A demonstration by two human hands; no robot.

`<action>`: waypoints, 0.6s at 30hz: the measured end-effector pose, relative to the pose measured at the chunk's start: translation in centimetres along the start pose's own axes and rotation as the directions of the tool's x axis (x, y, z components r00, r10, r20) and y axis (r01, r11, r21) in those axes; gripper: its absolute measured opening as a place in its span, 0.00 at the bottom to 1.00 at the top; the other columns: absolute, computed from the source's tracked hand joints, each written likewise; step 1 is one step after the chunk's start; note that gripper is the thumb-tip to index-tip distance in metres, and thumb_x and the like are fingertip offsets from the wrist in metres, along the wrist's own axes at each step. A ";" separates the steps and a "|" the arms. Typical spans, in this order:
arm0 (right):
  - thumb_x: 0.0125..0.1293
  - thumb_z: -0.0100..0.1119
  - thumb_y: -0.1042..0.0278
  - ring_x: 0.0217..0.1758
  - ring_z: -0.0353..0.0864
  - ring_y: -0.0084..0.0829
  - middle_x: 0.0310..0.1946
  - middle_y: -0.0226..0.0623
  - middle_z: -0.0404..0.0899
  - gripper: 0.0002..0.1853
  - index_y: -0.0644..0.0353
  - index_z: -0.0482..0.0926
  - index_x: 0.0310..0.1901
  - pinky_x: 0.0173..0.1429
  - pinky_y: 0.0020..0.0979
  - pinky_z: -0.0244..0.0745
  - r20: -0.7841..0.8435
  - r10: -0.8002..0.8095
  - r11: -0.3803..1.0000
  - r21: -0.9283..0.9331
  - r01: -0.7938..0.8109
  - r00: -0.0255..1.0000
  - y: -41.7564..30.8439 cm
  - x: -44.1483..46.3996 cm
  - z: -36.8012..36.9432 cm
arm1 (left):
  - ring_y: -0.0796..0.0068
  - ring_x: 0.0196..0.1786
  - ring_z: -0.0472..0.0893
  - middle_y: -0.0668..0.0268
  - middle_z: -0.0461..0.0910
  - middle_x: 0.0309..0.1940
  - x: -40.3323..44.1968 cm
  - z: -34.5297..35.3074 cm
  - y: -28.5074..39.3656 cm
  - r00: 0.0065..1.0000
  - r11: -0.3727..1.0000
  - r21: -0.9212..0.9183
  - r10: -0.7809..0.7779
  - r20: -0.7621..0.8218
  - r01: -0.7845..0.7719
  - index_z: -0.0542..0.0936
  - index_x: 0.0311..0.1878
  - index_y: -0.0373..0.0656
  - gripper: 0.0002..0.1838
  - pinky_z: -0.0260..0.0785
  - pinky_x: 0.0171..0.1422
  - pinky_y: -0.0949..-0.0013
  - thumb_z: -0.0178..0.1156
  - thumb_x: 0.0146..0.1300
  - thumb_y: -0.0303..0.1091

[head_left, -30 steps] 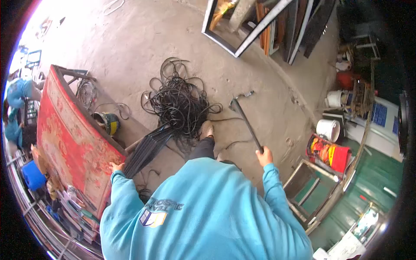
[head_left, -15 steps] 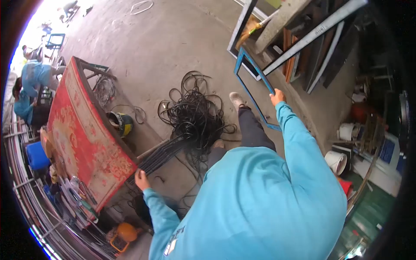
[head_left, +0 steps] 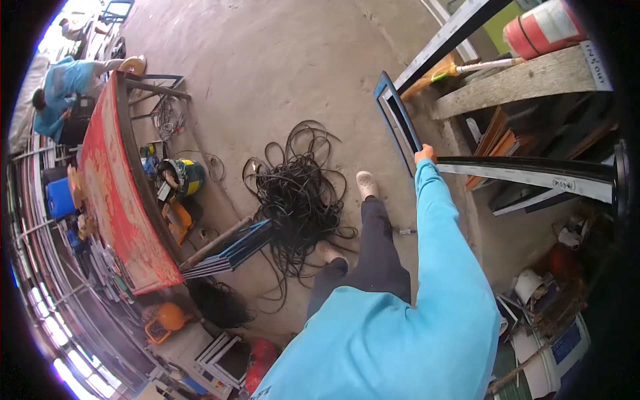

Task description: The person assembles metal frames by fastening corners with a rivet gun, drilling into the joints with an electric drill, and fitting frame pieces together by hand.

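My right hand (head_left: 425, 154) is closed around the lower end of a narrow blue rectangular frame (head_left: 381, 87). The frame tilts away from me, its far end close to a large white-and-black frame (head_left: 453, 40). My left hand is out of view. Ahead of my feet on the concrete floor lies a tangled heap of black strips (head_left: 293, 193). To its left, several blue-edged frame pieces (head_left: 233, 250) lie stacked by the near corner of a worn red table (head_left: 127, 220).
Along the right stand a long dark-and-white bar (head_left: 533, 172), a wooden beam (head_left: 520, 87) and a red-and-white cylinder (head_left: 543, 30). A bucket (head_left: 192, 177) sits beside the table. At far left a person in blue (head_left: 67, 83) bends over. An orange helmet-like object (head_left: 170, 316) lies lower left.
My left hand, earlier at the red table's near corner, has left the view. My right arm reaches farther forward with the blue frame. The view has turned, showing more at the right.
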State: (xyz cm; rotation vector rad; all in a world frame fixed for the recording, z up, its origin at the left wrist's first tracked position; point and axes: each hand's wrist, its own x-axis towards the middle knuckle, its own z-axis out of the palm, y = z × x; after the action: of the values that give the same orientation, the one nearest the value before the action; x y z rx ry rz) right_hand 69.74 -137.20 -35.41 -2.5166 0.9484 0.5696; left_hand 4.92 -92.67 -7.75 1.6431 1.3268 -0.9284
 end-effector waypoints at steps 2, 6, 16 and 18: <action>0.65 0.54 0.70 0.61 0.78 0.47 0.56 0.45 0.80 0.19 0.54 0.81 0.57 0.65 0.40 0.73 0.044 0.017 1.000 0.013 -0.018 0.999 0.2 1.7 0.9 | 0.64 0.43 0.82 0.58 0.82 0.45 -2.2 0.4 1.9 0.997 0.987 -0.152 -0.063 -0.049 0.054 0.80 0.51 0.39 0.15 0.76 0.43 0.59 0.57 0.69 0.39; 0.64 0.53 0.72 0.62 0.77 0.46 0.58 0.46 0.79 0.21 0.56 0.79 0.59 0.67 0.39 0.71 0.088 0.014 0.999 0.051 -0.018 0.996 -0.1 4.6 1.0 | 0.64 0.42 0.81 0.59 0.80 0.45 -2.9 0.5 4.5 0.984 0.745 -0.660 -0.169 -0.053 0.093 0.76 0.56 0.39 0.16 0.76 0.40 0.59 0.58 0.69 0.37; 0.63 0.55 0.66 0.61 0.77 0.49 0.55 0.48 0.80 0.19 0.58 0.79 0.55 0.66 0.43 0.72 0.082 0.100 0.995 -0.030 -0.097 0.992 -1.3 8.3 -3.5 | 0.69 0.49 0.82 0.62 0.80 0.56 -2.1 2.5 17.3 0.964 0.844 -0.488 -0.266 -0.016 0.225 0.73 0.64 0.42 0.20 0.77 0.47 0.65 0.54 0.73 0.39; 0.63 0.55 0.64 0.67 0.71 0.47 0.64 0.44 0.72 0.23 0.54 0.73 0.61 0.70 0.49 0.66 0.007 0.078 0.992 -0.100 -0.077 0.997 -0.2 6.9 -4.5 | 0.68 0.50 0.82 0.62 0.80 0.56 -2.8 3.1 17.4 0.968 0.833 -0.511 -0.249 -0.002 0.214 0.73 0.64 0.42 0.21 0.77 0.49 0.64 0.54 0.73 0.40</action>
State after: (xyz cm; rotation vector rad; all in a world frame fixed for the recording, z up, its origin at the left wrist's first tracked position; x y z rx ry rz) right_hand 75.69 -142.91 -35.04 -2.5701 1.0419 0.6689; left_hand 21.31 -98.66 -3.97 1.1273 1.6766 -0.5834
